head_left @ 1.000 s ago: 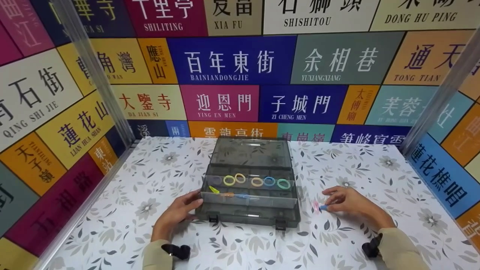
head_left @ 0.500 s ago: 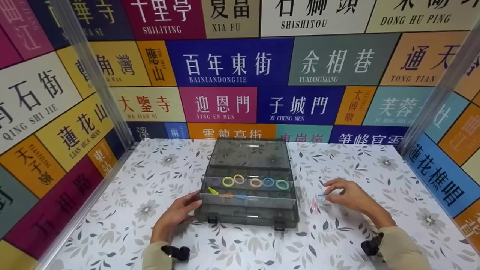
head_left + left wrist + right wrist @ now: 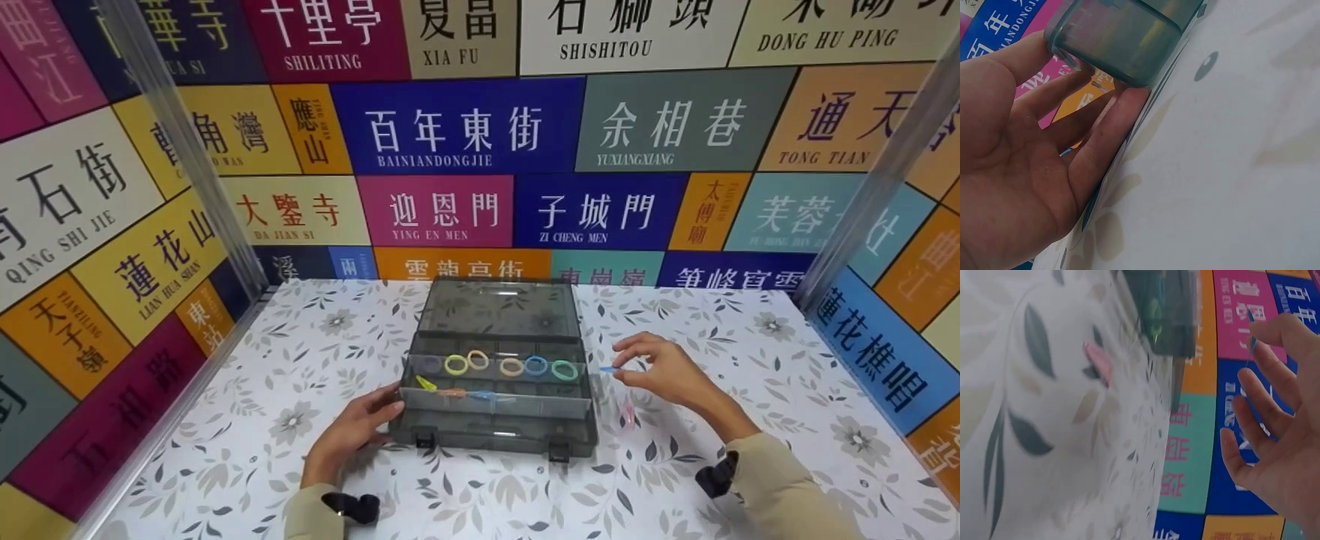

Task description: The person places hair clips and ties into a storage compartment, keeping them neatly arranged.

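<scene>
A smoky translucent storage box [image 3: 495, 442] stands with its lid raised, its tray divided into compartments. My left hand [image 3: 356, 431] rests against the box's left side; in the left wrist view its fairly straight fingers [image 3: 1109, 132] touch the box's corner. My right hand [image 3: 660, 371], just right of the box and above the table, pinches a small blue hair clip [image 3: 608, 369] between thumb and forefinger. The remaining fingers are spread loosely. On the table below that hand lies a pink hair clip [image 3: 628, 414], seen also in the right wrist view.
Several coloured hair ties [image 3: 455, 364] sit in the tray's back row. A yellow-green clip [image 3: 425, 382], an orange one [image 3: 452, 392] and a blue one [image 3: 482, 395] lie in the front row. A flower-patterned cover [image 3: 300, 360] spreads over the table, and sign-printed walls surround it.
My right hand has lifted the blue hair clip from beside the pink one and moved it left and away from me, close to the box. My left hand stays at the box.
</scene>
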The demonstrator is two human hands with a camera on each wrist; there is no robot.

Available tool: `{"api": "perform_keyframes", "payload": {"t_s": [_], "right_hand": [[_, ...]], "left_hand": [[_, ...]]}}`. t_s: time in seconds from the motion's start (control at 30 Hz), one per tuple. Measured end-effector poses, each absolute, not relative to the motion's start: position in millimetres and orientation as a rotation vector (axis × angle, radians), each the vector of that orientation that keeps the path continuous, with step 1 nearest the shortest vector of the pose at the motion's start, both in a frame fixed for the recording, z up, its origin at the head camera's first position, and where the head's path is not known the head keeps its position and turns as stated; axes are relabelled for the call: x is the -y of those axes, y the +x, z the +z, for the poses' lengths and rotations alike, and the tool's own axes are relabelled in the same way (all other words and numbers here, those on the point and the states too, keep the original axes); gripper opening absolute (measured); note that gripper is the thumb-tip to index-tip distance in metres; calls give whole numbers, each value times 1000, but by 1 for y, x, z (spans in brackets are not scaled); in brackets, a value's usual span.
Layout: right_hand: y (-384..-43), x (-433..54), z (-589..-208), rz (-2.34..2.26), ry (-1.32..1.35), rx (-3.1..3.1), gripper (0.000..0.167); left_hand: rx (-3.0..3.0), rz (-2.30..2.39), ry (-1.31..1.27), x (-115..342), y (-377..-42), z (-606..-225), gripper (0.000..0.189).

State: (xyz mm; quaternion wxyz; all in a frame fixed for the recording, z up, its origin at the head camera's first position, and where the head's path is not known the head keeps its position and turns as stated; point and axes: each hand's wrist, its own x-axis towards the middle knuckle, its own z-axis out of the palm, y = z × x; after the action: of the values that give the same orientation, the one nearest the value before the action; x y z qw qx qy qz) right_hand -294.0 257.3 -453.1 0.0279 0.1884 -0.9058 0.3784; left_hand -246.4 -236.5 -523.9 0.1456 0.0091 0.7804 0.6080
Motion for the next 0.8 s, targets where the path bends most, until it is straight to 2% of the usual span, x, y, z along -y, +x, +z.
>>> {"api": "perform_keyframes", "payload": {"t_s": [0.5,0.8], "right_hand": [[-303,-195,-435,1204,607,2715,6],[-305,-164,-442,1209,649,2753,5]], "left_hand": [[-2224,1767,2,235,-248,-526,67],[-2236,1765,-5,236,-248,-525,65]]}}
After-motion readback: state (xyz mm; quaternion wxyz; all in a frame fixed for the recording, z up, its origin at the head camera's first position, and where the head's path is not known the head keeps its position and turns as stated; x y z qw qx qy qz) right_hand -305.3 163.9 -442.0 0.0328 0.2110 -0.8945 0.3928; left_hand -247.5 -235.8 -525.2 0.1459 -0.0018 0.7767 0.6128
